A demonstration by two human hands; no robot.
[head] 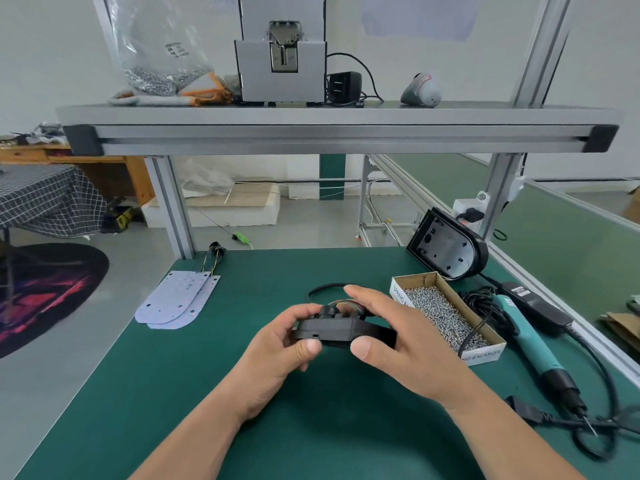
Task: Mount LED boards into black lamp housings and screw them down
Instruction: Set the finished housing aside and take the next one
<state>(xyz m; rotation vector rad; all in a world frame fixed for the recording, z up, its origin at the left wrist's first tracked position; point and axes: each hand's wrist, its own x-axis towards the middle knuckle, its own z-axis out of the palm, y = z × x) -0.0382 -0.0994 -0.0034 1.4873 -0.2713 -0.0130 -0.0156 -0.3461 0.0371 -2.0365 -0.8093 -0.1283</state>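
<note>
From my remote seat, I see both forearms reach in from the near edge over the green tabletop (194,403). The left grip (284,344) curls round the left end of the black lamp housing (330,329), thumb pressed on its near wall and fingers wrapped behind. The right grip (398,330) pinches the housing's right end, thumb on the near wall and fingers stretched over the top. The housing sits between the 2 grips, lifted just above the tabletop with its back upward. A bundle of coloured wires (346,302) shows at its far top edge, under the right fingers. A thin black cable loop (323,286) lies on the tabletop just behind.

To the right, a cardboard box of screws (446,315) sits close beside the right grip. Beyond it, a teal electric screwdriver (530,339) lies among black cords. Further back on the left, 2 overlapping LED boards (173,303) lie flat, their wires trailing toward the frame post. At the far right corner, a second housing (448,249) leans tilted with its open side toward me. Above, a shelf (339,116) carries a grey screw feeder (282,64) and a clear bag of screws (156,50).
</note>
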